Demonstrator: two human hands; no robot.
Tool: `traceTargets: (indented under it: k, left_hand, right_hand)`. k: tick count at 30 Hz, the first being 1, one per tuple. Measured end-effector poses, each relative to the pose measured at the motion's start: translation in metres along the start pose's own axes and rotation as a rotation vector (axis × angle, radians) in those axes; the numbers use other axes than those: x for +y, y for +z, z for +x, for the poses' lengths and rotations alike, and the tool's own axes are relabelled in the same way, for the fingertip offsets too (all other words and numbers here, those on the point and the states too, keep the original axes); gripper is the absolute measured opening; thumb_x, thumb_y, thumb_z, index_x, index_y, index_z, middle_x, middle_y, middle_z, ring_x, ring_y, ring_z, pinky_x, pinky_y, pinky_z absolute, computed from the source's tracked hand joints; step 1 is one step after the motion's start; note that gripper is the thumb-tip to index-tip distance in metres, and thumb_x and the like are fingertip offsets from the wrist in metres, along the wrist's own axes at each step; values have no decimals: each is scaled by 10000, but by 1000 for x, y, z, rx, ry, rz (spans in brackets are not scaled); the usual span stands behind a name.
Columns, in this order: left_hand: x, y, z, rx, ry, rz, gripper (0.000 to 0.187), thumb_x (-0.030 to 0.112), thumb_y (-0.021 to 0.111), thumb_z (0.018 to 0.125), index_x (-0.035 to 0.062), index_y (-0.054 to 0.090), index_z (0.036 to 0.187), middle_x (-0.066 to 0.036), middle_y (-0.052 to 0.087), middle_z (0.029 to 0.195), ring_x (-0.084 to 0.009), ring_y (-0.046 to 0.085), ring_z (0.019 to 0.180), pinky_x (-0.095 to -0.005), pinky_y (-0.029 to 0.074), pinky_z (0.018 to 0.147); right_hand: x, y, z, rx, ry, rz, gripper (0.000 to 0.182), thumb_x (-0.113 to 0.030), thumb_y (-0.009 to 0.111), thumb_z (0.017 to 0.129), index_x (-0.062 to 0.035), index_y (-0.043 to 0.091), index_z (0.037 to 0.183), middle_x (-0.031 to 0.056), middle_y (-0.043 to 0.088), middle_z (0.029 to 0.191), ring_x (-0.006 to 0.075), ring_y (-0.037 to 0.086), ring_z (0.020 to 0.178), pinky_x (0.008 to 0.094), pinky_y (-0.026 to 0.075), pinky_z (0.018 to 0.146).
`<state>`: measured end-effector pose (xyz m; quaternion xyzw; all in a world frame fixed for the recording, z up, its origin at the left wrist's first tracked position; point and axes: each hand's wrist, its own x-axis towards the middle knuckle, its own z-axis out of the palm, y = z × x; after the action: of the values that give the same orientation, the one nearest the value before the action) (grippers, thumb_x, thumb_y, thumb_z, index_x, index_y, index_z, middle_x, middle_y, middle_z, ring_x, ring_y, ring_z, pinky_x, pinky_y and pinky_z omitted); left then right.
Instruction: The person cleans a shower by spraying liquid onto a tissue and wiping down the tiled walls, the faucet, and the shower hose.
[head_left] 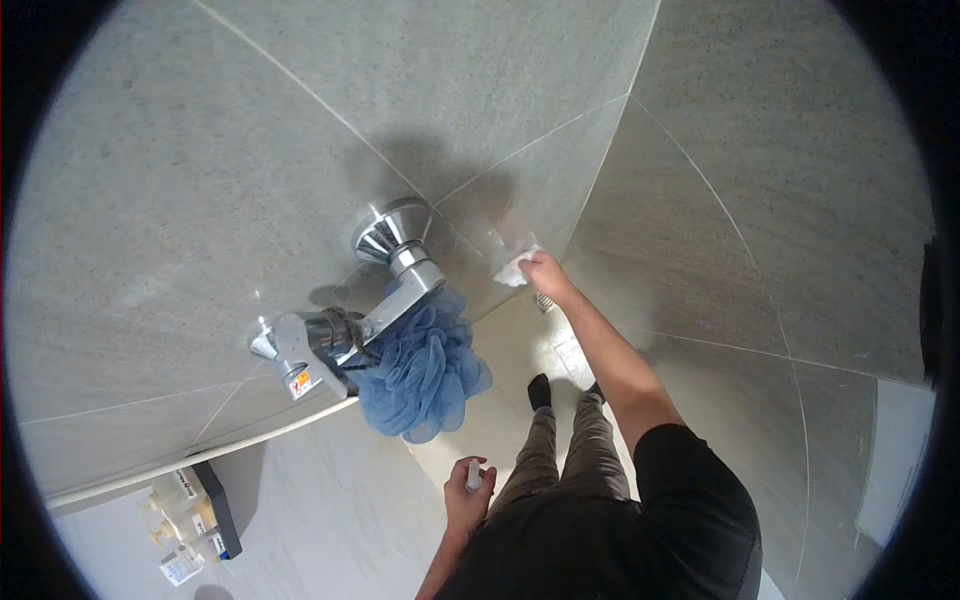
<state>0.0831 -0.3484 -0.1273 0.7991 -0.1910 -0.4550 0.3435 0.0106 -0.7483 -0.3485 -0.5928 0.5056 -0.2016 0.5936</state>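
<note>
At the lower left of the frame I can read "Body" on a pale, see-through plastic bottle by the dark grey wall shelf; the word after it is too blurred for me. Below it, a small white label and a white packet-like container with blue print carry lettering too small to make out. Left of centre, the white sticker with orange and red marks on the chrome metal mixer tap is likewise illegible to me.
</note>
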Motion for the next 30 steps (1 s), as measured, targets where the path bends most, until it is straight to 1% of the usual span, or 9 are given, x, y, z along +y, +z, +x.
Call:
traceTargets:
  k: [3, 4, 7, 10, 17, 19, 23, 25, 30]
  left_hand:
    - [-9, 1, -1, 20, -43, -19, 212, 122, 725, 879, 50, 617, 1046, -24, 619, 703, -85, 580, 598, -256, 488, 563]
    - [-14, 1, -1, 19, -30, -10, 209, 111, 722, 876, 50, 610, 1041, -24, 620, 711, -97, 599, 596, -262, 496, 544]
    - [-16, 3, -2, 36, -38, 25, 205, 88, 716, 869, 49, 601, 1035, -27, 621, 718, -109, 621, 597, -269, 512, 529]
    - [-22, 3, -4, 37, -57, 2, 208, 81, 714, 866, 48, 601, 1038, -31, 623, 721, -109, 621, 597, -270, 516, 531]
    - [-7, 7, 2, 13, 16, -8, 206, 86, 712, 871, 54, 602, 1042, -27, 620, 721, -108, 614, 584, -269, 494, 507]
    - [3, 8, 5, -1, 27, -19, 205, 87, 713, 872, 54, 603, 1042, -25, 617, 719, -107, 612, 581, -270, 492, 505]
    - [9, 11, 12, -49, 51, -12, 211, 107, 720, 878, 46, 609, 1046, -30, 618, 712, -99, 594, 592, -269, 487, 547]
    - [7, 13, 18, -76, 104, 13, 207, 93, 713, 878, 55, 601, 1048, -22, 614, 716, -100, 602, 573, -265, 490, 515]
    - [10, 16, 24, -89, 173, -3, 216, 104, 721, 881, 53, 600, 1052, -25, 618, 722, -101, 602, 575, -264, 488, 519]
  right_hand:
    - [45, 2, 22, 86, 48, -248, 324, -225, 572, 880, 65, 697, 957, 242, 716, 950, 339, 690, 938, 397, 508, 853]
    - [32, -6, 21, 75, 99, -404, 376, -238, 516, 891, 62, 687, 1040, 301, 678, 1051, 435, 648, 1036, 452, 497, 919]
    - [57, -18, 67, -94, 131, -690, 424, -222, 514, 861, 44, 664, 1156, 293, 635, 1192, 410, 603, 1170, 450, 476, 1001]
    - [29, -31, 61, 120, 343, -546, 422, -186, 504, 854, 32, 668, 1176, 289, 628, 1224, 404, 594, 1195, 451, 468, 1030]
    - [-60, -58, 8, 282, 280, -646, 384, -182, 503, 866, 45, 696, 1108, 291, 622, 1238, 423, 627, 1125, 459, 487, 1005]
    - [-90, -74, -15, 364, 20, -743, 336, -195, 531, 863, 62, 715, 975, 273, 670, 1136, 413, 671, 1002, 478, 525, 919]
    - [-173, -107, -54, 490, -192, -691, 308, -210, 562, 854, 59, 711, 853, 246, 711, 971, 414, 687, 869, 480, 538, 808]
    - [-214, -125, -73, 367, -208, -305, 278, -188, 571, 855, 56, 702, 825, 204, 702, 760, 326, 697, 728, 429, 523, 716]
    - [-227, -133, -77, 242, -349, 80, 264, -194, 606, 838, 54, 690, 800, 143, 646, 641, 168, 621, 638, 360, 484, 632]
